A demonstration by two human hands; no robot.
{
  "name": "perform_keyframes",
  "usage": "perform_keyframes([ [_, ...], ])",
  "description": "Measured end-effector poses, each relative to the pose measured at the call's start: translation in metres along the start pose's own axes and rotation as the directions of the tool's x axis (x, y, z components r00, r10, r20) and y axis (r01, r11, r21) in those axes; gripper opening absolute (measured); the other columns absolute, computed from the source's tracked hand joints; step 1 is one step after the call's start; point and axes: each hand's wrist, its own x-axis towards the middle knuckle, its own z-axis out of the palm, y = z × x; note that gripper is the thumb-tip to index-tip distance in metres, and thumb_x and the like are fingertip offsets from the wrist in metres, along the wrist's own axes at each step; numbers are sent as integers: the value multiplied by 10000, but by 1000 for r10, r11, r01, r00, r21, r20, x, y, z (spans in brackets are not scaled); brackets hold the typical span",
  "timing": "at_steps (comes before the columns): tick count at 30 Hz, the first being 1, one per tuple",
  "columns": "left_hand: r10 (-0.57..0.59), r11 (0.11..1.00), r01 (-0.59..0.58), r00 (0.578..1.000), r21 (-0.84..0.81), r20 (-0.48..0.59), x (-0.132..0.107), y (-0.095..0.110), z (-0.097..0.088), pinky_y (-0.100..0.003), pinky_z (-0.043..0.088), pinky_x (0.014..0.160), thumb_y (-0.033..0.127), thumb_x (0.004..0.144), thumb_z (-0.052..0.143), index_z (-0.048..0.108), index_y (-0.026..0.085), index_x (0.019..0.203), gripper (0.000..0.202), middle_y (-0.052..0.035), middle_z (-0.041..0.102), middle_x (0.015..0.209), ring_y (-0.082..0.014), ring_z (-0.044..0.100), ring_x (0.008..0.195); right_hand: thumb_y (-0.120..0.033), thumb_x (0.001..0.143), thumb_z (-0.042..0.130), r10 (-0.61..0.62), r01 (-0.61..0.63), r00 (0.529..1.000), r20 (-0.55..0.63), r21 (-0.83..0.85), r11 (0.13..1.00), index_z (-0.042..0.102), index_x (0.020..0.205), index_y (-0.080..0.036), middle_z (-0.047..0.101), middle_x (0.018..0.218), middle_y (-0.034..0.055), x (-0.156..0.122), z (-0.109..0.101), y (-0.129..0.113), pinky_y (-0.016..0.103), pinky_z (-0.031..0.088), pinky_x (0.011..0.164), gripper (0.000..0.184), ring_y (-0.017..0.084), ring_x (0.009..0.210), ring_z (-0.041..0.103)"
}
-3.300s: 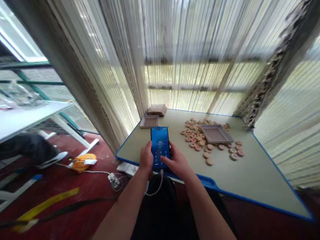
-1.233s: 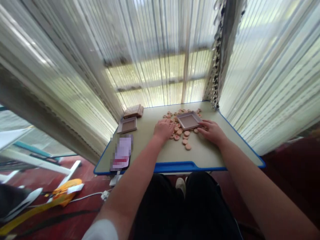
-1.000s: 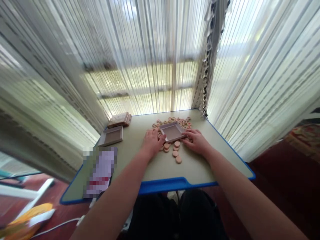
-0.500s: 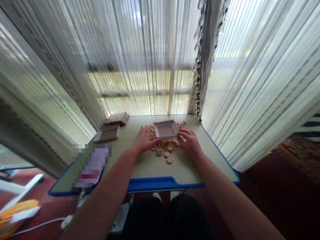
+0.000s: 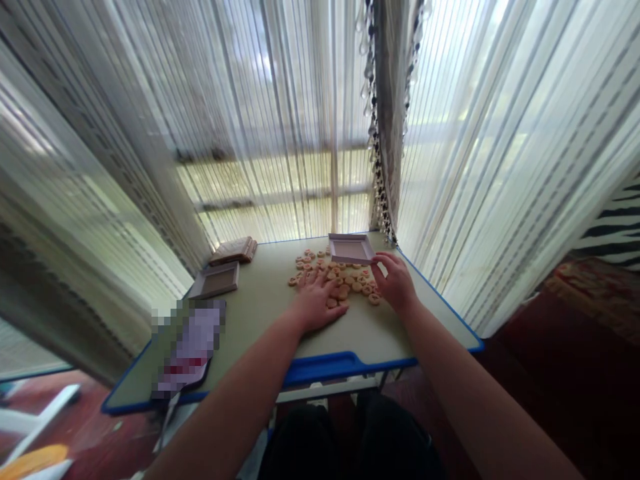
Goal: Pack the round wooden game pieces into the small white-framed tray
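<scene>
My left hand (image 5: 316, 305) lies palm down with fingers spread over the front left of a loose spread of round wooden game pieces (image 5: 358, 285). Some of these pale discs carry red marks, like Chinese chess pieces, and part of the spread is hidden under the hand. Thumb and fingers of my right hand (image 5: 396, 285) pinch the near right corner of a shallow, pale cardboard box tray (image 5: 351, 249). It is at the back of the pieces, open side facing me. Whether it touches the table I cannot tell.
A second shallow box part (image 5: 216, 280) lies at the table's left, with a folded brown item (image 5: 234, 250) behind it. A pixelated flat device (image 5: 193, 343) rests at the front left. The pale table (image 5: 260, 333) has a blue rim; sheer curtains (image 5: 280, 133) hang beyond it.
The right hand has carried the box tray back and to the right, uncovering more pieces. My left hand has moved right and nearer me, onto the pieces. The view has shifted slightly.
</scene>
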Motion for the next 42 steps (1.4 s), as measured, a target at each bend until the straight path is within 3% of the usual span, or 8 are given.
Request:
perform_keyframes([
  [7,-116,993,119,984,12,-135,7,-23,11,-471,109,1033,623,665,476,463,194,1182,671,-108,409,1292,-309,208,1260,-275,792,456,18,-18,1000,-5,55,998,609,897,-193,590,996,77,-4,-5,2,361,437,794,203,202,932,527],
  [12,-201,979,181,944,-99,-261,13,-34,12,-425,192,1015,550,749,418,502,159,1116,543,-121,486,1206,-275,340,1185,-261,783,482,-30,28,999,36,60,998,614,875,-193,580,948,73,-13,-26,-27,346,436,809,175,189,892,536],
  [16,-354,928,275,860,-250,-367,9,-49,5,-339,349,902,358,861,251,567,142,949,393,-102,603,959,-192,516,955,-245,794,480,-82,79,985,150,29,996,606,895,-200,568,929,71,-46,-48,-64,335,427,817,167,188,896,521],
  [19,-423,905,337,782,-261,-458,1,-59,-2,-330,374,863,369,846,287,595,149,828,379,-91,620,867,-191,542,879,-236,802,470,-107,108,976,191,5,994,598,903,-215,552,978,75,-79,-59,-90,352,417,833,164,201,939,498],
  [27,-288,955,226,860,-192,-420,-6,-65,2,-331,378,872,496,730,469,626,191,667,348,-64,635,821,-197,546,888,-188,781,483,-35,41,953,301,-12,999,616,862,-215,544,1042,74,-117,-55,-117,366,405,844,158,202,969,476],
  [32,-259,960,197,893,-197,-368,-6,-63,5,-338,379,880,513,703,489,633,195,714,349,-62,623,869,-207,525,938,-148,717,524,-69,32,925,374,103,994,617,917,-234,542,1088,52,-101,-56,-101,362,386,881,236,193,1012,469],
  [37,-275,951,223,925,-214,-262,-3,-66,9,-371,363,910,485,683,525,616,177,867,370,-76,604,951,-225,508,974,-107,707,498,-125,58,911,394,178,982,654,829,-207,608,898,48,-43,-38,-79,322,393,838,222,170,888,530],
  [42,-277,943,228,942,-243,-190,0,-68,11,-435,235,1010,508,646,554,562,167,1034,517,-104,513,1151,-272,367,1161,-181,700,552,-121,-24,779,616,222,975,677,883,-205,616,743,15,21,-1,-54,232,405,603,223,104,609,508],
])
